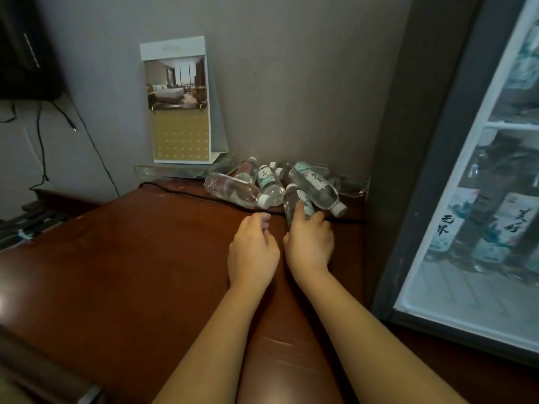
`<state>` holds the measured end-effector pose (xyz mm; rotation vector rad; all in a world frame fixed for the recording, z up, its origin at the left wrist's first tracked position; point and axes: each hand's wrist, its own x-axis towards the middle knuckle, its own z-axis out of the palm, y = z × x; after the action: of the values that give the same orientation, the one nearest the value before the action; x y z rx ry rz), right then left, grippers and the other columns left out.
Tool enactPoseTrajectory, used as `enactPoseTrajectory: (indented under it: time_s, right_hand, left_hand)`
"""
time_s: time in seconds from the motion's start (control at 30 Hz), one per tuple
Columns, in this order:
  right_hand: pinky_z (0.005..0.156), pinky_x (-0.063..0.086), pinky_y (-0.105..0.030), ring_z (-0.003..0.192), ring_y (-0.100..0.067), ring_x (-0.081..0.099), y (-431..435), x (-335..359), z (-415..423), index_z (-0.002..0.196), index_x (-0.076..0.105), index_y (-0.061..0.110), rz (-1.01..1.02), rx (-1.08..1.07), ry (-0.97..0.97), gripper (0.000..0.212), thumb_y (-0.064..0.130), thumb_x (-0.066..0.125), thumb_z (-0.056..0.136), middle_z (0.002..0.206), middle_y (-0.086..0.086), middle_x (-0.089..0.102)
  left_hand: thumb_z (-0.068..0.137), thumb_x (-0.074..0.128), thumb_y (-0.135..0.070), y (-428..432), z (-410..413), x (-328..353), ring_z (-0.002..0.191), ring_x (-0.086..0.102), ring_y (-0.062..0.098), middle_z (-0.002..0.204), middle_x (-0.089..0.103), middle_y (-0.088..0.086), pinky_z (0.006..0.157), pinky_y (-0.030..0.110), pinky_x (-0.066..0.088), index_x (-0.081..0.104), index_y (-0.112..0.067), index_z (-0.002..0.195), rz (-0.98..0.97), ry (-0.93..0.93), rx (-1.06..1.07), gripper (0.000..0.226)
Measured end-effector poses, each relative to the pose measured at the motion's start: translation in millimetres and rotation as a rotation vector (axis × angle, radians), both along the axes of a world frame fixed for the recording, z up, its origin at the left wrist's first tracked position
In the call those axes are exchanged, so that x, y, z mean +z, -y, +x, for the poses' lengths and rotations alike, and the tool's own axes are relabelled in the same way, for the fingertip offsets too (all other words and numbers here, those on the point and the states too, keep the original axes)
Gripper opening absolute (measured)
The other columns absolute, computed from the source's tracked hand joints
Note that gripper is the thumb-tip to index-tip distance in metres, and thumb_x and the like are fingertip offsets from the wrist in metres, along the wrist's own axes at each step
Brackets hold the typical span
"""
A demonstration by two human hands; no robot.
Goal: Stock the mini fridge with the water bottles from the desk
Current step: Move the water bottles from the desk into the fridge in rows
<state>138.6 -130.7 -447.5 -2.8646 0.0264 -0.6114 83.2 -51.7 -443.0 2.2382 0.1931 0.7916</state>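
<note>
A water bottle (291, 204) is gripped round its body by the right hand (310, 243), while the left hand (252, 249) is held just beside it over the desk (131, 258), fingers loosely curled and nothing grasped. The gripped bottle is found at the front of a heap of bottles (242, 189) laid on their sides at the back of the desk, against the wall, with a desk calendar (180, 112) stood to their left. At the right the mini fridge (455, 320) is seen, with labelled bottles (507, 225) stood upright inside.
</note>
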Motion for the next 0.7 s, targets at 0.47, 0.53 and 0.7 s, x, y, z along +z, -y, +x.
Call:
enactPoseTrajectory:
  time_s: [0.47,0.53,0.7]
  right_hand:
    - [0.057,0.055,-0.043,0.065,-0.035,0.047,-10.9,3.9,-115.9,0.056,0.073,0.013,-0.197,0.213,0.099,0.028,0.014,0.088,0.032,0.082,-0.004,0.065]
    - [0.054,0.054,-0.035,0.058,-0.031,0.051,-10.7,14.7,-125.5,0.056,0.072,0.014,-0.181,0.243,0.076,0.027,0.015,0.087,0.034,0.074,0.0,0.062]
    - [0.082,0.043,-0.036,0.105,-0.036,0.045,13.6,26.8,-109.5,0.133,0.042,0.011,-0.069,0.247,-0.05,0.043,0.023,0.051,0.092,0.131,-0.007,0.039]
  left_hand:
    - [0.093,0.042,-0.017,-13.7,-5.7,-1.9,0.1,0.058,0.032,0.105,0.067,0.014,0.077,0.032,0.042,0.065,-0.009,0.1,-0.172,-0.213,-0.025,0.025]
    - [0.092,0.044,-0.015,-16.0,-6.8,-0.9,0.102,0.058,0.031,0.107,0.068,0.012,0.075,0.029,0.04,0.067,-0.01,0.101,-0.203,-0.225,-0.014,0.025]
    - [0.086,0.049,-0.004,-13.6,-9.9,-4.7,0.11,0.06,0.022,0.111,0.069,0.007,0.087,0.023,0.042,0.07,-0.013,0.107,-0.206,-0.174,-0.123,0.031]
